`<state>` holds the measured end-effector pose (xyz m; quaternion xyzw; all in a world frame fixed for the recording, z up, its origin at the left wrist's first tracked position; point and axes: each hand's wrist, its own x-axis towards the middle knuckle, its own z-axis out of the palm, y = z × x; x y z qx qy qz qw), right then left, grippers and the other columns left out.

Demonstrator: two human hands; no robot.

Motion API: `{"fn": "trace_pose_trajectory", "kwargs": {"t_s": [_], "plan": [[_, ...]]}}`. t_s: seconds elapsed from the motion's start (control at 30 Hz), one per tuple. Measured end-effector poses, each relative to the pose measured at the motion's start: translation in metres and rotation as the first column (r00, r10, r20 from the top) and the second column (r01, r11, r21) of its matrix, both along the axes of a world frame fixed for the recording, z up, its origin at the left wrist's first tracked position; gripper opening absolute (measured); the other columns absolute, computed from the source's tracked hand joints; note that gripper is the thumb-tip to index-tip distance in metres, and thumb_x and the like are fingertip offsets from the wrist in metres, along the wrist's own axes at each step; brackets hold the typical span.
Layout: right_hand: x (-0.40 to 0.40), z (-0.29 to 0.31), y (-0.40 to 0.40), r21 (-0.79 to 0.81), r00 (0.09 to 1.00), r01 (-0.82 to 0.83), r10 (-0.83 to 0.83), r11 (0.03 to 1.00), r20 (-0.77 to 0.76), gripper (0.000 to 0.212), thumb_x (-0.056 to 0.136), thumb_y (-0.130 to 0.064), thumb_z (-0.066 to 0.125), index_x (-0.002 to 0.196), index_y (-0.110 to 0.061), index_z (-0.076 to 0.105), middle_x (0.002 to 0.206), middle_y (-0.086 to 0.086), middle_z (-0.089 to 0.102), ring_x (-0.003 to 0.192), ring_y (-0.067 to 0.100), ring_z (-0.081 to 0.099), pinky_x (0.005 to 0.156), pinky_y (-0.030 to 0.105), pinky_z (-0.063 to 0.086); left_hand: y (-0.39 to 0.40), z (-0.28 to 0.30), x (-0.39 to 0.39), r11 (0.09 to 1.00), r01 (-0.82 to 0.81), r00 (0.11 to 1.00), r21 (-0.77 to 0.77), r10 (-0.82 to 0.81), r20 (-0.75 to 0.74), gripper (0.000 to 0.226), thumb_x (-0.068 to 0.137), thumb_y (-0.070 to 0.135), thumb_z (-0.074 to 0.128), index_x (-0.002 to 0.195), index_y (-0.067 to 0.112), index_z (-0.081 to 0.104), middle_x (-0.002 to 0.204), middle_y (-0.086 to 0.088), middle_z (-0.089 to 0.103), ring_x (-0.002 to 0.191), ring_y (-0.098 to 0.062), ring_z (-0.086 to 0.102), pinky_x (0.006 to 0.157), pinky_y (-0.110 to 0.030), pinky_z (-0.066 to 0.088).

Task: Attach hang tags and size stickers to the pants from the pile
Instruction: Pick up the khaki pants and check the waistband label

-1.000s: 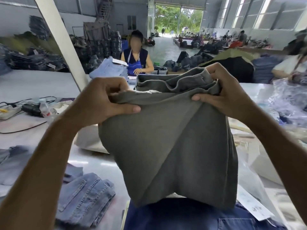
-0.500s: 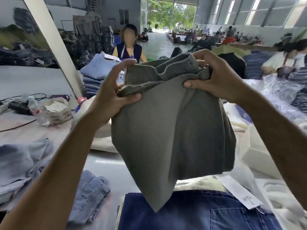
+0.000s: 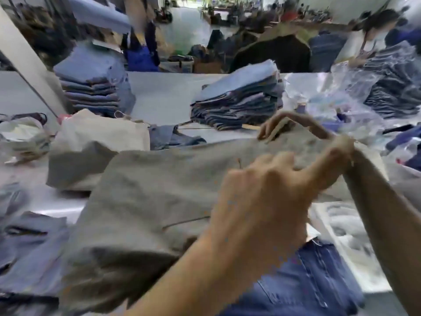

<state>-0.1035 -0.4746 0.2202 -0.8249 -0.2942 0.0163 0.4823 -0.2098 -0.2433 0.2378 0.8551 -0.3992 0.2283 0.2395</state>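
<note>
A pair of grey pants (image 3: 159, 201) is spread across the near part of the bench (image 3: 164, 96), partly over a pair of dark blue jeans (image 3: 303, 283) that lies at the near edge. The grey pants are held at their right end by both hands. The left hand (image 3: 268, 192) is laid on the cloth with its fingers bent into it, and the fabric appears to be gripped, though motion blur hides the fingertips. The right hand (image 3: 303, 131) is raised at the far edge of the same end; a fold of cloth seems to be pinched between its thumb and fingers, but the blur makes this uncertain.

No hang tag or size sticker can be made out on the grey pants, so this piece is judged to be not yet tagged; it is only being laid out or positioned. Whether the dark blue jeans beneath are already tagged cannot be told.

Two stacks of folded denim, the left stack (image 3: 91, 87) and the middle stack (image 3: 239, 103), are seen farther back, and loose denim (image 3: 29, 252) lies at the near left. Which of these are finished cannot be read. Much of the task is therefore judged to remain.
</note>
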Motion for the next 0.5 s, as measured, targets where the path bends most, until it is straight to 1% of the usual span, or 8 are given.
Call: {"fn": "trace_pose_trajectory", "kwargs": {"t_s": [0.07, 0.13, 0.17, 0.23, 0.3, 0.37, 0.4, 0.5], "plan": [[-0.014, -0.049, -0.048, -0.212, 0.991, 0.031, -0.058, 0.977, -0.124, 0.062, 0.09, -0.065, 0.059, 0.137, -0.024, 0.057, 0.148, -0.017, 0.05, 0.137, -0.002, 0.044, 0.111, 0.019, 0.036, -0.062, -0.056, -0.032, 0.968, 0.018, 0.948, 0.249, 0.062, -0.312, 0.089, 0.089, 0.019, 0.06, 0.155, 0.045, 0.006, 0.113, -0.006, 0.049, 0.094, -0.035, 0.057, 0.056, -0.039, 0.043], [-0.042, -0.124, -0.099, -0.461, 0.887, 0.17, -0.339, 0.871, -0.314, 0.052, 0.096, -0.034, 0.067, 0.144, -0.022, 0.049, 0.16, 0.002, 0.037, 0.145, 0.02, 0.04, 0.117, 0.037, 0.036, -0.1, -0.109, -0.047, 0.894, 0.326, 0.654, 0.308, 0.022, -0.756, 0.095, 0.098, 0.029, 0.064, 0.156, 0.05, -0.008, 0.148, -0.015, 0.031, 0.125, -0.044, 0.045, 0.084, -0.054, 0.046], [-0.063, -0.153, -0.119, -0.558, 0.778, 0.271, -0.52, 0.785, -0.353, 0.054, 0.096, -0.016, 0.069, 0.145, -0.024, 0.047, 0.159, 0.007, 0.037, 0.141, 0.026, 0.045, 0.114, 0.043, 0.039, -0.108, -0.131, -0.05, 0.872, 0.416, 0.502, 0.259, 0.017, -0.865, 0.094, 0.098, 0.038, 0.064, 0.156, 0.051, -0.01, 0.16, -0.013, 0.02, 0.137, -0.044, 0.036, 0.099, -0.06, 0.04], [-0.099, -0.202, -0.141, -0.569, 0.587, 0.526, -0.754, 0.632, -0.295, 0.055, 0.095, 0.003, 0.062, 0.146, -0.015, 0.049, 0.151, 0.014, 0.048, 0.131, 0.033, 0.055, 0.107, 0.044, 0.045, -0.103, -0.167, -0.056, 0.892, 0.395, 0.489, 0.218, -0.003, -0.872, 0.084, 0.097, 0.05, 0.061, 0.159, 0.047, 0.004, 0.167, -0.005, 0.018, 0.147, -0.036, 0.03, 0.114, -0.055, 0.033], [-0.124, -0.229, -0.145, -0.397, 0.468, 0.76, -0.857, 0.514, -0.214, 0.04, 0.097, -0.001, 0.062, 0.135, -0.011, 0.06, 0.131, 0.009, 0.064, 0.116, 0.029, 0.064, 0.09, 0.035, 0.05, -0.071, -0.197, -0.041, 0.995, 0.081, 0.621, 0.052, -0.01, -0.784, 0.066, 0.095, 0.052, 0.061, 0.153, 0.037, 0.036, 0.156, -0.003, 0.042, 0.14, -0.027, 0.044, 0.113, -0.043, 0.04], [-0.143, -0.239, -0.131, -0.276, 0.41, 0.847, -0.888, 0.455, -0.207, 0.024, 0.097, -0.014, 0.066, 0.12, -0.018, 0.066, 0.105, -0.003, 0.072, 0.098, 0.023, 0.069, 0.075, 0.027, 0.05, -0.01, -0.226, -0.015, 0.926, -0.368, 0.72, -0.084, 0.227, -0.656, 0.051, 0.092, 0.037, 0.071, 0.138, 0.019, 0.058, 0.134, -0.011, 0.063, 0.12, -0.034, 0.06, 0.105, -0.044, 0.048], [-0.149, -0.241, -0.122, -0.243, 0.402, 0.853, -0.878, 0.462, -0.259, 0.02, 0.095, -0.02, 0.069, 0.115, -0.021, 0.067, 0.097, -0.007, 0.072, 0.093, 0.02, 0.07, 0.073, 0.027, 0.05, 0.028, -0.239, 0.002, 0.815, -0.578, 0.659, -0.037, 0.439, -0.611, 0.048, 0.093, 0.032, 0.071, 0.135, 0.011, 0.06, 0.129, -0.017, 0.064, 0.116, -0.039, 0.061, 0.103, -0.048, 0.047], [-0.161, -0.237, -0.095, -0.254, 0.424, 0.81, -0.827, 0.529, -0.369, 0.026, 0.088, -0.034, 0.077, 0.111, -0.027, 0.064, 0.092, -0.011, 0.071, 0.083, 0.004, 0.068, 0.073, 0.027, 0.051, 0.133, -0.275, 0.033, 0.474, -0.817, 0.124, 0.329, 0.701, -0.702, 0.068, 0.095, 0.05, 0.064, 0.139, 0.0, 0.051, 0.136, -0.033, 0.055, 0.124, -0.052, 0.051, 0.106, -0.056, 0.041]]}}
